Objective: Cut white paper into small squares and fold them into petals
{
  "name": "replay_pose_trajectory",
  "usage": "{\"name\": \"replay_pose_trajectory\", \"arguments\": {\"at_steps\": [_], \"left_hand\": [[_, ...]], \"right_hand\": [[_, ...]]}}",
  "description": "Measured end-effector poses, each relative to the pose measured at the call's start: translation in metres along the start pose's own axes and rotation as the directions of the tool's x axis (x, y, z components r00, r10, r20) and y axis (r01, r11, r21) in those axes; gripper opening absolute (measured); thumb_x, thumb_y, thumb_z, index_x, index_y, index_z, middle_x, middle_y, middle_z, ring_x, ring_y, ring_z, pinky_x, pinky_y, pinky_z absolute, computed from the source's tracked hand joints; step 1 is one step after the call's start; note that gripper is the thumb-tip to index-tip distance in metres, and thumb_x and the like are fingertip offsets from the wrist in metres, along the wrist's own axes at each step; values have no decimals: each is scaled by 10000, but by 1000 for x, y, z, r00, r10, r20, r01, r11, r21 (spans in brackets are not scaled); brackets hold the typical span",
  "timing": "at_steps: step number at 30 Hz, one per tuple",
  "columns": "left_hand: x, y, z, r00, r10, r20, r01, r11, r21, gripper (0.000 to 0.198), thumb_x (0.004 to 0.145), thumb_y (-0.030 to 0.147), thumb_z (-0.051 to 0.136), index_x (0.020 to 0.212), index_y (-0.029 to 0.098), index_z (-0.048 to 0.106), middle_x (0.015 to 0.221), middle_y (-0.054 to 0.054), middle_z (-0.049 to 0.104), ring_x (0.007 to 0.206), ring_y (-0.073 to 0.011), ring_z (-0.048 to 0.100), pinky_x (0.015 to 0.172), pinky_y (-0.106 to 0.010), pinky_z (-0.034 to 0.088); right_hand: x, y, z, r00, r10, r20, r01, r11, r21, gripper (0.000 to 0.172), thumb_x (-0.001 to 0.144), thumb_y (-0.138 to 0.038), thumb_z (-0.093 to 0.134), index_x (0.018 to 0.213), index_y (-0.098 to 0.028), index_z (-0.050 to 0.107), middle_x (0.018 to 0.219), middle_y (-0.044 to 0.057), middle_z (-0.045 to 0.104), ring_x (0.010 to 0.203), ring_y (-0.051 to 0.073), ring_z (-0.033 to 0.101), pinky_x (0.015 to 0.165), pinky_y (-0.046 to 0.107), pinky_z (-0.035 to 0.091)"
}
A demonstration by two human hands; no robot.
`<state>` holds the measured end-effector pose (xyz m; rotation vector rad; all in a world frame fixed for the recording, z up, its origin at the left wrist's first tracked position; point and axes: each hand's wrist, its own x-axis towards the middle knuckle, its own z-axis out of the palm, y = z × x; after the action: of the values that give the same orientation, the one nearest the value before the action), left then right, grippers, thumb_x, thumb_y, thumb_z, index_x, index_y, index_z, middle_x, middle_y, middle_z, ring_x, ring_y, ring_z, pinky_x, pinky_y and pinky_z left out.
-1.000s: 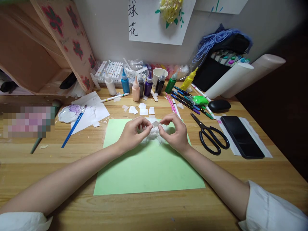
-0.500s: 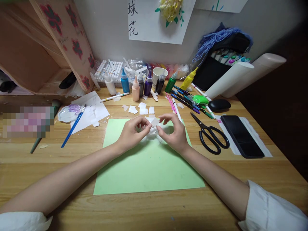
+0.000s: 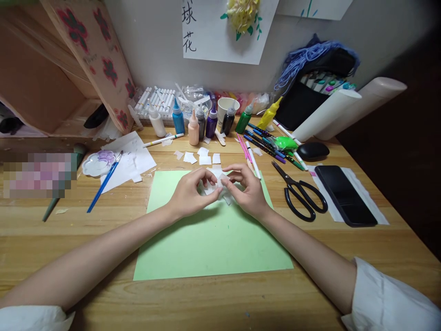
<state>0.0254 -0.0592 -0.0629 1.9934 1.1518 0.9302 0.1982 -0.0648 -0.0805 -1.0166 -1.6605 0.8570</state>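
Observation:
Both hands hover over the far part of a light green sheet of paper (image 3: 206, 248). A small white paper piece (image 3: 224, 178) is pinched between the thumb and fingers of my right hand (image 3: 248, 191). My left hand (image 3: 191, 191) is closed with its thumb tip at the lower edge of that piece, its fingers curled in from the left. Beneath and behind the fingers lie more white paper pieces, partly hidden. Just past the green sheet, several white paper squares (image 3: 205, 160) are scattered on the wooden table (image 3: 103, 248).
Paint bottles (image 3: 193, 128) stand in a row at the back, near a paper cup (image 3: 227, 105). Black scissors (image 3: 299, 191) and a phone (image 3: 346, 195) lie on the right. A paintbrush (image 3: 105, 181) and a white palette (image 3: 98, 164) are on the left.
The white paper piece has tilted and come down slightly between my hands. My right thumb and fingers have closed in on it, and my left thumb has moved a little right.

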Motion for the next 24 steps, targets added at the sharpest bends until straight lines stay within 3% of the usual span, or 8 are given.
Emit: {"name": "replay_pose_trajectory", "arguments": {"at_steps": [5,10,17,20,24], "left_hand": [[1,-1,0,1000,-19,15,19,1000,-12,147,835,276,512,764,163,575,707,-1,585,636,-106,483,592,-223,370],[2,-2,-2,997,-74,29,76,993,-86,187,856,318,502,793,162,582,707,-3,560,661,-112,485,590,-223,368],[4,-6,-2,987,-151,48,158,964,-213,227,852,367,508,771,158,545,702,8,530,631,-99,455,584,-217,366],[3,-6,-1,991,-123,57,131,974,-186,200,838,357,534,805,161,548,730,5,547,646,-100,474,584,-215,372],[1,-3,0,998,-37,-45,33,996,-85,132,821,293,559,855,166,546,815,-17,582,688,-110,495,621,-231,397]], "right_hand": [[0,1,0,998,52,19,-53,997,61,197,840,-294,570,1018,-237,506,1001,40,589,750,130,617,619,254,501],[1,3,-1,993,109,36,-113,984,135,194,885,-306,494,1064,-234,484,812,-2,576,639,106,570,574,235,464],[2,1,-1,998,18,59,-25,991,133,292,790,-231,625,1031,-240,461,956,22,569,785,123,593,691,266,518],[3,-1,-1,997,17,71,-27,991,134,271,790,-242,627,1014,-235,473,1000,37,566,814,129,595,697,271,532],[4,0,-1,996,49,68,-60,985,160,244,791,-248,630,989,-232,489,983,32,576,800,122,597,710,274,532]]}}
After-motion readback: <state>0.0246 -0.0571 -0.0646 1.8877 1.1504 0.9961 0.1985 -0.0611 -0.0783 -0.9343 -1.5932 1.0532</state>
